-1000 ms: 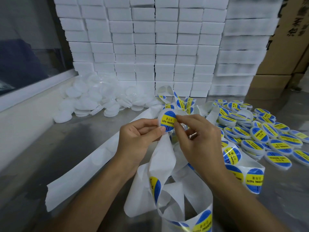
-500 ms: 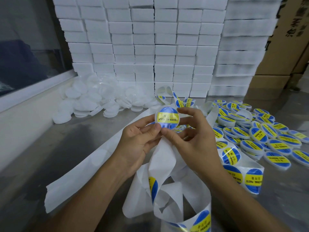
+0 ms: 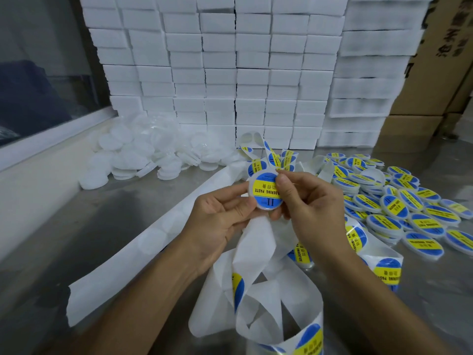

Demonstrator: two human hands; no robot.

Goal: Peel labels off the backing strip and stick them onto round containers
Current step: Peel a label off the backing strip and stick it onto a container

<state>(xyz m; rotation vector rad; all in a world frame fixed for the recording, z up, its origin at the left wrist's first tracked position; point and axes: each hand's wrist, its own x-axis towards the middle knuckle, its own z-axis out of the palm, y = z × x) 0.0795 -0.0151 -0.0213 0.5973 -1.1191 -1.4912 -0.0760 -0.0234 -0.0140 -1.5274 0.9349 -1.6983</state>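
Facing up, container [image 3: 266,191]'s label band runs sideways.

Bare grey metal tabletop [image 3: 122,226] lies open on the left, between the low pale ledge [image 3: 38,190] and the long white backing strip [image 3: 143,249] that crosses it diagonally. Behind, a wall of stacked white foam blocks [image 3: 220,80] closes the far edge, with a heap of unlabelled white round containers [image 3: 143,155] at its foot. On the right, a crowded spread of blue-and-yellow labelled round containers [image 3: 399,208] fills the surface, leaving a grey patch near the right front corner. Looped strip carrying blue-and-yellow labels [image 3: 268,298] tangles the near centre, probably touching both forearms. Brown cardboard boxes [image 3: 435,73] block the far right.
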